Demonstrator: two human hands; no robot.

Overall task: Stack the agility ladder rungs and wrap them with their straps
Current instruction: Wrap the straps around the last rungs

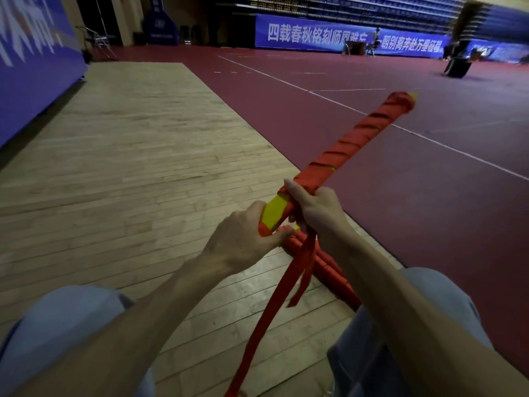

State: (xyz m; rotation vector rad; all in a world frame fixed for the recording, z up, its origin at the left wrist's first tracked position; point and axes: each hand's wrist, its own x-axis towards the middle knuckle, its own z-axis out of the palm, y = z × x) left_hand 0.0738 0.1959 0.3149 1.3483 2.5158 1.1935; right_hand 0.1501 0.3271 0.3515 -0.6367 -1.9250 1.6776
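A bundle of stacked yellow ladder rungs (352,138) points up and to the right in the air, wound in red strap along most of its length. A bare yellow patch (275,210) shows near its lower end. My left hand (243,239) grips that lower end, thumb along the underside. My right hand (317,210) grips the bundle just above the yellow patch, where the loose strap leaves it. The loose red strap (282,296) hangs from under my right hand, between my knees, to the bottom of the view.
More red-wrapped bundles (329,270) lie on the wooden floor (128,167) beneath my hands, beside my right knee (429,296). A dark red court surface (372,81) with white lines lies to the right. A blue banner wall (34,81) stands at the left.
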